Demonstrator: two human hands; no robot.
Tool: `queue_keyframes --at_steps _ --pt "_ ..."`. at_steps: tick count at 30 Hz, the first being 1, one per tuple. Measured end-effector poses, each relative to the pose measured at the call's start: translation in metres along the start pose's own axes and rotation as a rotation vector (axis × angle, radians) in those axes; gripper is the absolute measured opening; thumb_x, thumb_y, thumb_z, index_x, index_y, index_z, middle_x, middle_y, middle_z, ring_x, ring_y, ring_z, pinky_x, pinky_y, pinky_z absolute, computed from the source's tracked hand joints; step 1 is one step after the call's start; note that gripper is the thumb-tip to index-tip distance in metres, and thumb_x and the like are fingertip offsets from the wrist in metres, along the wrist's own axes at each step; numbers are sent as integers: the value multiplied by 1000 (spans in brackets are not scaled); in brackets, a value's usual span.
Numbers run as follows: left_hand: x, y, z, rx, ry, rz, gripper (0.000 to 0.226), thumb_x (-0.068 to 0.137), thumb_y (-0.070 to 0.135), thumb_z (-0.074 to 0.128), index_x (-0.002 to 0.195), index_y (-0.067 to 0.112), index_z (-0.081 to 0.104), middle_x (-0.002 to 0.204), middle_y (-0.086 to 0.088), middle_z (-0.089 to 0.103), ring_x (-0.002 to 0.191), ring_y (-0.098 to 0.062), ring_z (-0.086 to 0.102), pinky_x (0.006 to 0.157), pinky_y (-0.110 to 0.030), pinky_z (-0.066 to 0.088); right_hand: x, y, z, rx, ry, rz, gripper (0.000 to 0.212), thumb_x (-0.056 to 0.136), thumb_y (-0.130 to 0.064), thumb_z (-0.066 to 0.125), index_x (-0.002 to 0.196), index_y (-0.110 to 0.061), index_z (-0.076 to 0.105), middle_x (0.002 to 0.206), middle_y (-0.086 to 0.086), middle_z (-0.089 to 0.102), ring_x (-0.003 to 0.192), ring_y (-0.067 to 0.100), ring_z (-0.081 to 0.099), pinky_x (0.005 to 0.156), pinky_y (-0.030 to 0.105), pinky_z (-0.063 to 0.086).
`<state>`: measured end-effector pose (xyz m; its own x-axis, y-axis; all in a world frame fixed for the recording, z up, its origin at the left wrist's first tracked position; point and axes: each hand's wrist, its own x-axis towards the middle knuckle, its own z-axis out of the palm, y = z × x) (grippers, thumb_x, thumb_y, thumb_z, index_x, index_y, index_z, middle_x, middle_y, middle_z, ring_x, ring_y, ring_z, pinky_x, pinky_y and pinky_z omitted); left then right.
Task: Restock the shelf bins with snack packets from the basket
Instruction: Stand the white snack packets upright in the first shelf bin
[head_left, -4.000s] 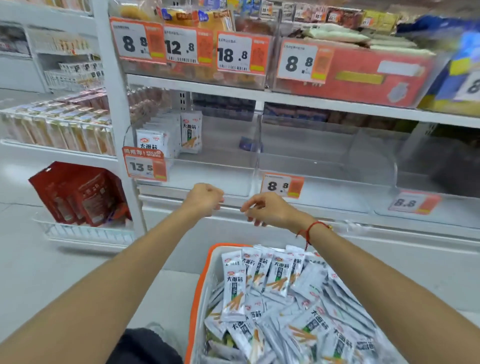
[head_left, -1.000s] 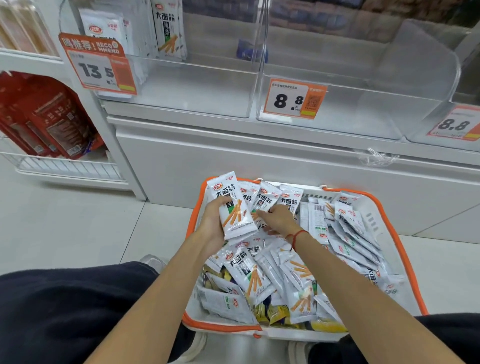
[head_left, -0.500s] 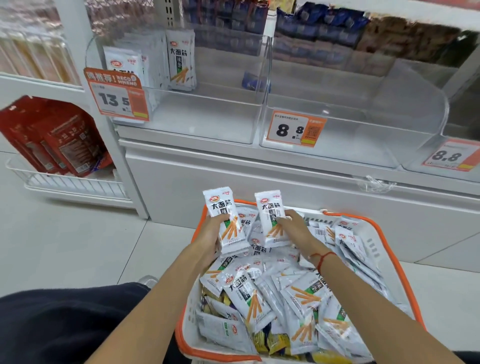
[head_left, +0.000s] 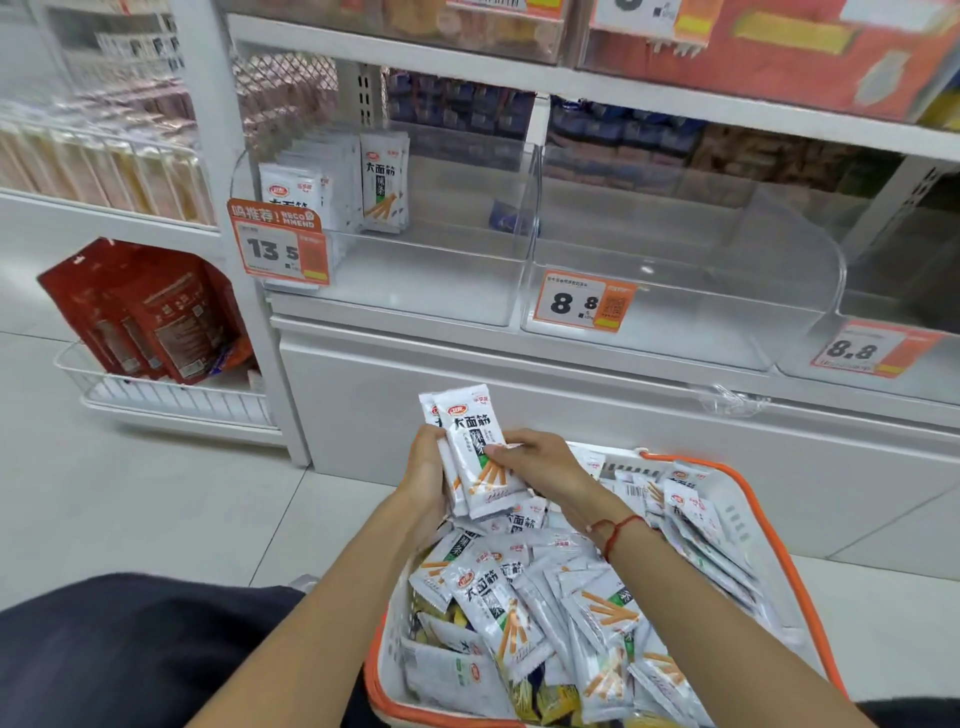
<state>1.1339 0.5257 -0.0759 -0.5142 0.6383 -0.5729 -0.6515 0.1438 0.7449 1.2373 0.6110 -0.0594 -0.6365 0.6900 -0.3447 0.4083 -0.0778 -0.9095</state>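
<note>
Two snack packets (head_left: 475, 451) stacked upright above basket (head_left: 769, 525), gripped by left hand (head_left: 427, 475), pinched by right hand (head_left: 540, 462). Target shelf bin (head_left: 415, 291) up and far-left; long axis vertical, matching packets stood there. Left hand nearer.

The basket (head_left: 779, 525) runs off the bottom edge; top-shelf goods (head_left: 779, 47) are blurred.

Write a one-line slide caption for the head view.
Both hands, left hand and right hand, hold snack packets above the basket, below a clear shelf bin.
</note>
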Motion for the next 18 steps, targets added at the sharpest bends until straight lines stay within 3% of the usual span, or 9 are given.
queue_keyframes --at_steps 3,5,7,10,12,15,18 --pt "-5 11 3 -2 -82 38 51 98 36 22 101 10 65 72 -12 72 58 -25 68 48 -27 54 -2 -11 6 1 25 -23 39 87 -30 68 120 -14 57 107 7 63 83 8 63 64 15 49" --pt "-13 20 10 -18 -141 59 57 99 47 21 99 12 66 69 -10 72 54 -22 68 45 -24 52 -3 -21 11 7 -38 16 46 90 -40 61 127 -15 52 114 5 65 98 16 64 87 31 53" --pt "-21 31 16 -26 -173 62 55 99 51 29 92 12 67 64 -9 71 50 -20 67 42 -22 51 -5 -35 15 53 -111 43 39 97 -38 49 126 -13 52 114 5 67 97 18 64 96 38 49" --pt "-30 51 19 46 -186 121 39 96 39 41 99 9 66 69 -6 72 57 -19 67 56 -24 53 -10 -62 18 92 -183 21 28 103 -29 36 122 -14 49 109 6 64 86 16 62 92 37 49" --pt "-32 67 18 75 -174 179 34 95 33 42 100 9 67 72 -6 72 60 -19 66 65 -29 51 -14 -82 15 39 -210 -14 32 104 -29 33 129 -15 46 105 1 63 81 10 59 88 31 50" --pt "-37 99 18 121 -151 260 30 95 31 41 90 15 66 66 -4 71 55 -17 65 65 -29 49 -15 -115 13 -6 -213 -81 33 103 -26 34 134 -16 43 103 -1 62 74 4 54 73 19 48" --pt "-41 132 20 140 -135 316 29 94 32 39 93 19 65 67 -2 72 64 -19 65 68 -31 50 -12 -148 14 -39 -219 -140 29 103 -22 34 131 -22 40 96 -4 60 73 5 55 59 14 45"
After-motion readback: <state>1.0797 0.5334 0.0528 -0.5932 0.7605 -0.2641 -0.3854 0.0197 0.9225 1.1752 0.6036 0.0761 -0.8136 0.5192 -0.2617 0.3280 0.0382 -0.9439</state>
